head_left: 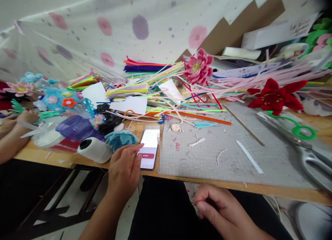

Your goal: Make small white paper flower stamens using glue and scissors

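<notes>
My left hand [126, 167] is over the left edge of a smartphone [148, 161] that lies on the table with its screen lit. Its index finger points across the screen, the fingers loosely stretched and holding nothing. Down by my lap, in front of the table edge, my right hand [220, 209] is closed in a pinch; a small pale bit shows at the fingertips, too small to name. Beside my left hand are a blue fuzzy flower [121, 139] and a white thread spool [97, 150] lying on its side. Short white pipe cleaner pieces [197, 142] lie on the grey cutting mat [186, 163].
Large scissors [308, 157], a wooden stick [245, 125] and a white strip [249, 157] lie on the mat. Behind are bundles of pipe cleaners [145, 67], a pink flower [199, 67] and a red flower [277, 96]. Another person's hands [27, 118] are at far left.
</notes>
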Available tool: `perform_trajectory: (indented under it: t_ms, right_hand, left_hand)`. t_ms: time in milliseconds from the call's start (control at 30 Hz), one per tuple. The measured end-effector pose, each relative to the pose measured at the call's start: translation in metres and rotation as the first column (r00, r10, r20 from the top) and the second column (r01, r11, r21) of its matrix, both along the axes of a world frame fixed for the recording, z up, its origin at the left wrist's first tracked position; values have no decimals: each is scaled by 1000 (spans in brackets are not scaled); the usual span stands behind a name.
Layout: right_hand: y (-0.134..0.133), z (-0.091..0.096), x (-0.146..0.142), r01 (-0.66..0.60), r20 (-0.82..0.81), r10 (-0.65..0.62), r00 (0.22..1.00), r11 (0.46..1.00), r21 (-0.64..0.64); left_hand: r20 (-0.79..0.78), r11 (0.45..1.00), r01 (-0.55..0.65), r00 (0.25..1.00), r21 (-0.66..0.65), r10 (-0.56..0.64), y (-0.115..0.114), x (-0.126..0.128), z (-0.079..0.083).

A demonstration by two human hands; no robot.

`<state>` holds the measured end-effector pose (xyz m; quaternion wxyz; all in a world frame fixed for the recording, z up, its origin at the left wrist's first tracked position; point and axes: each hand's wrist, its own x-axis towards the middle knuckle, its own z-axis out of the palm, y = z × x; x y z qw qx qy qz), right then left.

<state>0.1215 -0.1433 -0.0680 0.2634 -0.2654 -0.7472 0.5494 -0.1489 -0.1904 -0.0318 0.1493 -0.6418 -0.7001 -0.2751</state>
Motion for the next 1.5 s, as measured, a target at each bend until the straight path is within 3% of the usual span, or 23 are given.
perform_trajectory:
  t_ms: [133,300,667,900,1200,1500]
  right_hand:
    - [3,-4,-2,45,-14,-43,999,976,215]
    - [5,-6,-8,93,-99,-65,993,949,303]
    - [8,-21,-7,80,-202,-12,979,941,328]
    - [11,-32,-3,-114,-59,136,989,952,284]
    - [16,-16,-6,-47,-59,72,996,934,354]
    - [16,-22,-3,-94,-38,112,993,941,324]
  left_hand:
    - [-29,999,-10,1000,-47,8,7,-4,4]
    - [-110,990,-17,994,-142,1,16,-5,6]
    - [-154,971,-44,988,-236,7,39,-10,10]
    - [-46,958,9,999,-285,-23,49,-16,11]
    - [55,962,-5,998,-274,21,48,-26,11]
    - [73,953,-23,996,-303,47,42,-25,17]
